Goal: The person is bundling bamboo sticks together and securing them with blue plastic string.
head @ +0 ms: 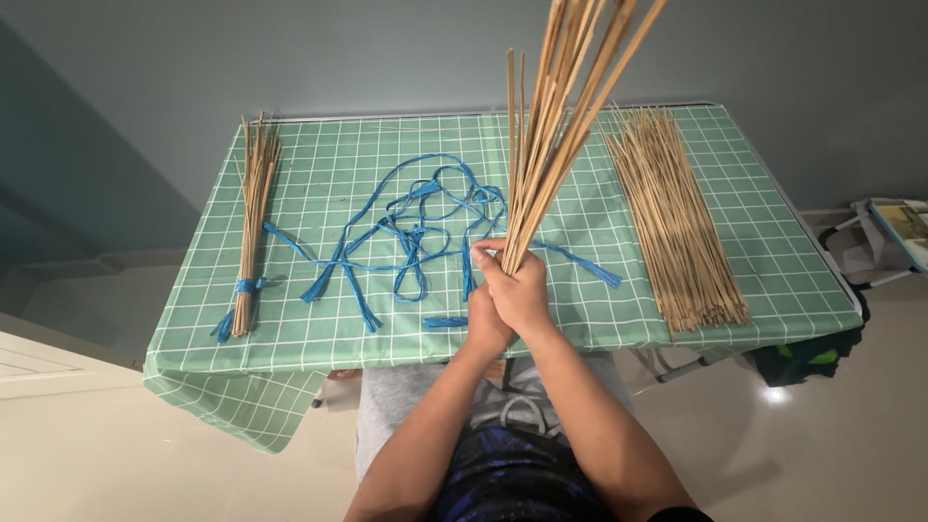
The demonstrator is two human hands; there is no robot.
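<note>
Both hands clasp the lower end of a bunch of thin tan sticks [556, 116] that stands up and fans out toward the camera. My right hand [519, 290] wraps the bunch from the front. My left hand [483, 324] sits just below and behind it, pressed against the same bunch. Beyond the hands, a tangle of blue raffia ribbon [416, 232] lies on the green checked tablecloth [319, 329]. A loose pile of the same sticks [677, 222] lies flat at the right. At the left lies a stick bundle tied with blue ribbon [251, 222].
The small table stands against a grey wall, its cloth hanging over the front left corner. A white rack with papers [884, 237] stands on the floor at the right. A dark bag [802, 362] sits under the table's right edge. Pale floor surrounds the table.
</note>
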